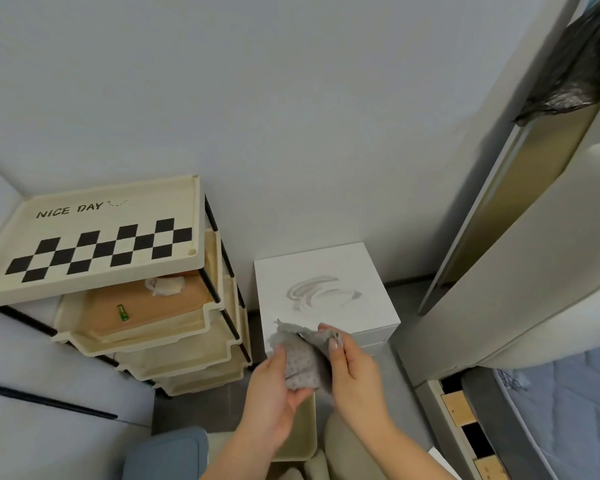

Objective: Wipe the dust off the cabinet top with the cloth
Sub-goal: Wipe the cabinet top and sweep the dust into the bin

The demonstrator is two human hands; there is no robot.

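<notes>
step: readying cloth [302,362] | left hand [274,393] and right hand [354,375] both grasp it, lower centre, above cabinet [326,271] front edge | top shows dust smear | next: press cloth down, sweep across

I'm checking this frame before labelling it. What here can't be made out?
Head view only:
- Front edge of the cabinet top: covered by the cloth and both hands.
- Cloth's underside: faces away.
- Lower shelves of the tray rack: hidden by trays above.
- Green item: too small to identify.
</notes>
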